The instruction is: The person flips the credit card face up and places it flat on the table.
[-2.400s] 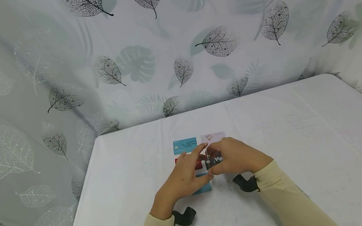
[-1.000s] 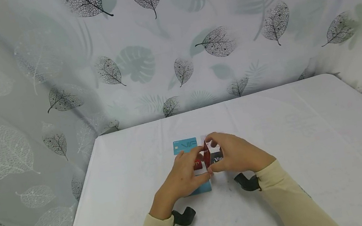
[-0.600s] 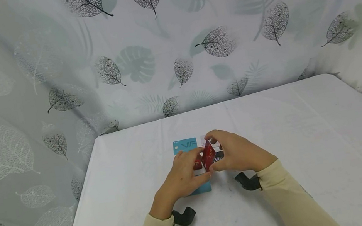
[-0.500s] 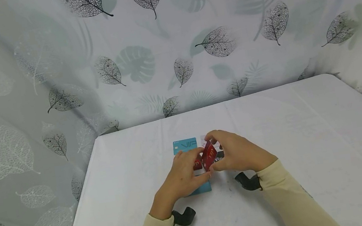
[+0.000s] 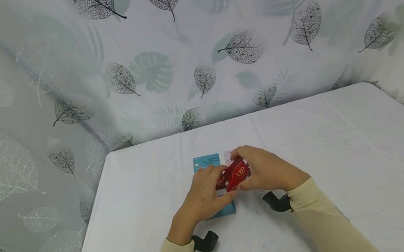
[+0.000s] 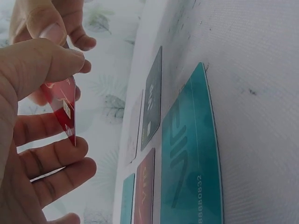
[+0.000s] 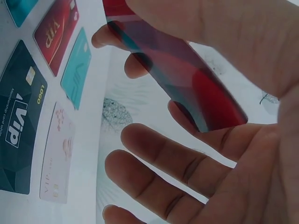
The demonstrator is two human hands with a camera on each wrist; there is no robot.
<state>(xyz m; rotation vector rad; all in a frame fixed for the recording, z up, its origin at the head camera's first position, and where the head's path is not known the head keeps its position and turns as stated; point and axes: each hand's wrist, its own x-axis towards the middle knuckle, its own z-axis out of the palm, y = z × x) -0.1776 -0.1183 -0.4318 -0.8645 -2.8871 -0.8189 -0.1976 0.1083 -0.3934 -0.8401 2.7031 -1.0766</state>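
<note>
Between my two hands, above the table, is a red VIP card point(image 5: 238, 173), its printed face turned up toward the head camera. My left hand point(image 5: 205, 193) pinches its left end with thumb and fingers. The right hand point(image 5: 267, 169) grips the other end, thumb on the near edge and a finger on the far one. In the right wrist view the card's glossy back point(image 7: 187, 79) shows. Beneath lie a second red VIP card point(image 7: 56, 37), a dark Vip card point(image 7: 21, 121) and a pale pink card point(image 7: 58, 154); in the head view the held card and hands largely cover them.
A blue VIP card point(image 5: 206, 161) lies at the back left of the group, and another blue card point(image 5: 227, 209) at the front, partly under the left hand. The white-covered table point(image 5: 330, 146) meets a leaf-patterned cloth point(image 5: 162, 71) behind. Dark wrist mounts point(image 5: 206, 242) jut from both sleeves.
The held card has turned from edge-on to showing its red printed face, and now hides the dark Vip card in the head view. Both hands have stayed nearly in place.
</note>
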